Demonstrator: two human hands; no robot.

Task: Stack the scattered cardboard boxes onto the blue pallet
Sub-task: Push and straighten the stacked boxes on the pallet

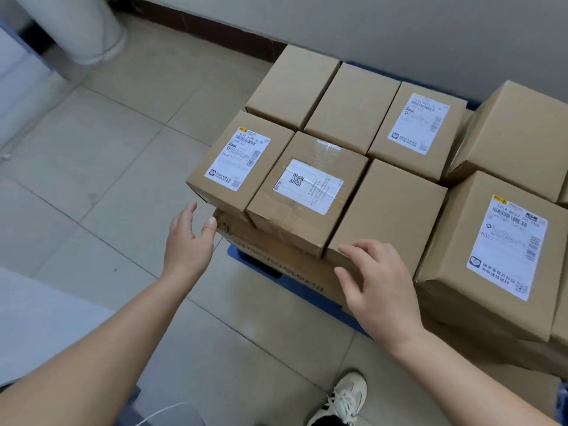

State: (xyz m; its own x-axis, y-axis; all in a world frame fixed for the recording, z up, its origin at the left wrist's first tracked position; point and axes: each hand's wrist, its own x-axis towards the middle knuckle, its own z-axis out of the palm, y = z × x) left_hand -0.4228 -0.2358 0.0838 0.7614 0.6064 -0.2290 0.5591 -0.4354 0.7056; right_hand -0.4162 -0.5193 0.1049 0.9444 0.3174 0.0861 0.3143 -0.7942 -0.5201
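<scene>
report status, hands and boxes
Left hand open beside stacked cardboard boxes. Right hand open at near edge of plain brown cardboard box. All on blue plastic pallet. Nothing blocking.

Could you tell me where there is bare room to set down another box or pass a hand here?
Bare tiled floor lies left of the blue pallet, toward the white pipe, and in front near the shoe. The pallet shows only a narrow front strip. The six small top boxes sit edge to edge, and larger boxes crowd their right.
</scene>
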